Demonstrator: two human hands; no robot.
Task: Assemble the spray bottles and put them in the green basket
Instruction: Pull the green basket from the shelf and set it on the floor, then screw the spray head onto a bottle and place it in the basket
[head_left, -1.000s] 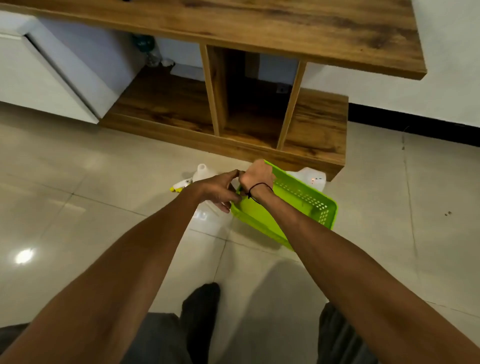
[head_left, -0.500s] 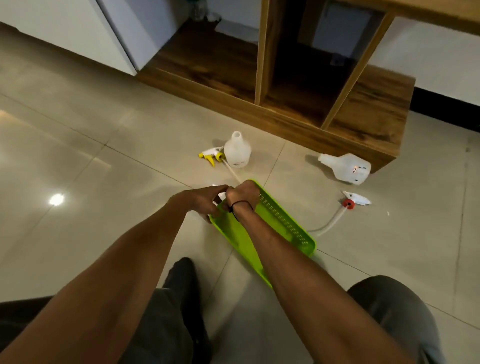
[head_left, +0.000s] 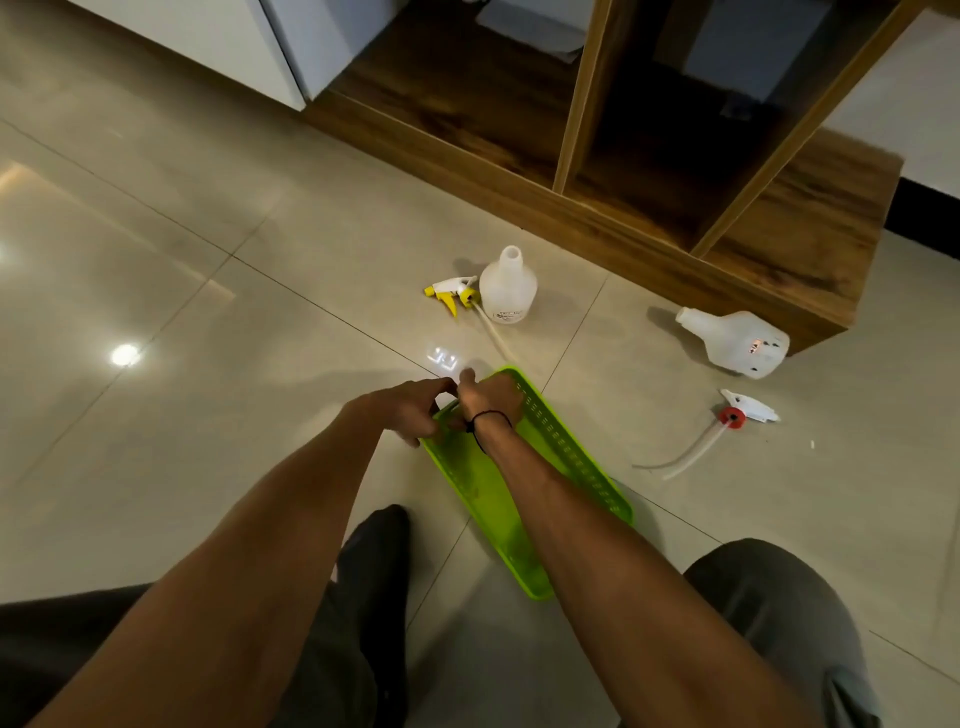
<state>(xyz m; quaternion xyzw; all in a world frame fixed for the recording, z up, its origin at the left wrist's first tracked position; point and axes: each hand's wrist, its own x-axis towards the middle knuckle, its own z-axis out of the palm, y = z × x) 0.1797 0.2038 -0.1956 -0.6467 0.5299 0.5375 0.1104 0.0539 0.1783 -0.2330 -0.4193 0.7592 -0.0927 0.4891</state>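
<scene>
A green basket (head_left: 569, 457) lies on the tiled floor in front of me. Both hands grip its far end: my left hand (head_left: 410, 413) on the left corner, my right hand (head_left: 491, 400) on the rim. Beyond it a white bottle (head_left: 507, 288) stands upright without a top, and a yellow-and-white spray head (head_left: 451, 291) with its tube lies beside it. To the right a second white bottle (head_left: 737, 343) lies on its side. A white spray head with a red collar (head_left: 745, 411) and a long tube lies near it.
A low wooden shelf unit (head_left: 649, 171) with open compartments runs along the back. A white cabinet (head_left: 208, 41) stands at the upper left. My knees in dark trousers (head_left: 769, 613) frame the bottom of the view.
The basket has come down and toward me, from a tilted hold near the shelf to the floor between my knees. The view dropped, and both bottles and spray heads came into sight.
</scene>
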